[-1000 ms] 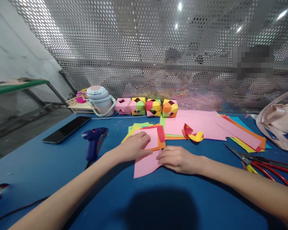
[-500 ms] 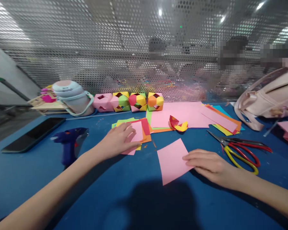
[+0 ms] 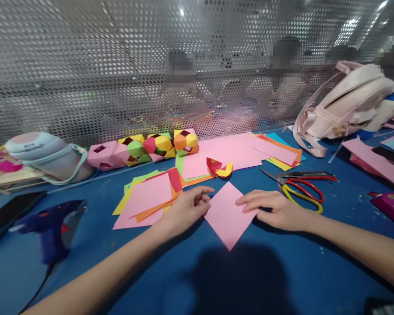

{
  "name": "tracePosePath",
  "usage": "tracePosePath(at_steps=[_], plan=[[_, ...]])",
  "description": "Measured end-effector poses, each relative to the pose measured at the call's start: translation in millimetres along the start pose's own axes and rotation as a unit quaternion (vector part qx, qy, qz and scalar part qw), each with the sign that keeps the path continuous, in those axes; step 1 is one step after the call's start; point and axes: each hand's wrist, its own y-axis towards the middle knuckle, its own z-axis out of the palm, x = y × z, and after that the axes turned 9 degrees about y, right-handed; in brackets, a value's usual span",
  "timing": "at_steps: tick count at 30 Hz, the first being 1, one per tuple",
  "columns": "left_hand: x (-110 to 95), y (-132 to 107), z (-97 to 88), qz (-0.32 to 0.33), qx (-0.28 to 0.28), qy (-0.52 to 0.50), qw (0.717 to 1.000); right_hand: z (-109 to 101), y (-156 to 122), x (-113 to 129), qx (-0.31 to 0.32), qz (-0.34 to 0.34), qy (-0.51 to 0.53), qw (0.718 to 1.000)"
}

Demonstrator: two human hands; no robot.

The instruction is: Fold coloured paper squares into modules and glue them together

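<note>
A pink square sheet (image 3: 228, 216) lies turned like a diamond on the blue table (image 3: 170, 271). My left hand (image 3: 187, 208) touches its left corner, fingers loosely curled with the forefinger stretched out. My right hand (image 3: 272, 208) lies flat with its fingertips pressing the sheet's right corner. Just left of my left hand is a stack of coloured paper squares (image 3: 144, 197) with pink on top.
Scissors (image 3: 298, 186) lie right of my right hand. A red-yellow folded piece (image 3: 219, 167) and large pink sheets (image 3: 236, 151) lie behind. Paper cubes (image 3: 144, 148) line the perforated screen. A blue glue gun (image 3: 52, 227), a bottle (image 3: 42, 155) and a pink bag (image 3: 344, 103) stand around.
The pink sheet slid right out of the stack and turned to a diamond. My left hand left the stack and came to the sheet's left corner. The view swung right.
</note>
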Motion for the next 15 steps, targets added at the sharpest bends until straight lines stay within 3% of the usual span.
tracePosePath(at_steps=[3,7,11,15], plan=[[0.8,6.9,10.0,0.002,-0.03,-0.018,0.999,-4.0,-1.8,-5.2,-0.064,0.093,0.016,0.993],[4.2,7.4,23.4,0.031,-0.055,0.01,0.998,0.4,0.0,-16.2,-0.156,0.229,0.035,0.96],[5.6,4.9,32.8,0.085,-0.083,0.089,0.989,9.3,3.7,-24.3,-0.141,0.25,-0.039,0.957],[9.9,3.9,33.6,0.14,-0.091,0.184,0.969,11.7,3.5,-26.4,-0.112,0.201,-0.082,0.97]])
